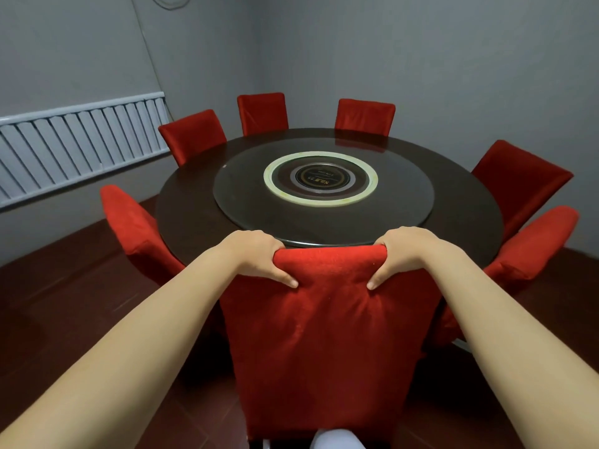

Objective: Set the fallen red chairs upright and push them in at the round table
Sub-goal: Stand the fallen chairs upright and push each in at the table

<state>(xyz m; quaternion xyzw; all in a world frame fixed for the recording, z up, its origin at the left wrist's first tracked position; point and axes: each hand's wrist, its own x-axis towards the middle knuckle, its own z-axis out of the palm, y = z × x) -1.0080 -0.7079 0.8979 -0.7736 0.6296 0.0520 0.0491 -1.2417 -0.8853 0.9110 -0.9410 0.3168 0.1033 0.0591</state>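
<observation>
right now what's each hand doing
Left hand: grips the top left corner of the near chair.
Right hand: grips the top right corner of the same chair.

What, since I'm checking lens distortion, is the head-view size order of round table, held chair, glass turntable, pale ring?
1-2. round table and held chair: about alike; the chair is nearest the camera, so unranked.
3. glass turntable
4. pale ring

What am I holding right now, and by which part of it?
The nearest red chair, by the top of its backrest: left-hand grip on the left corner, right-hand grip on the right corner.
</observation>
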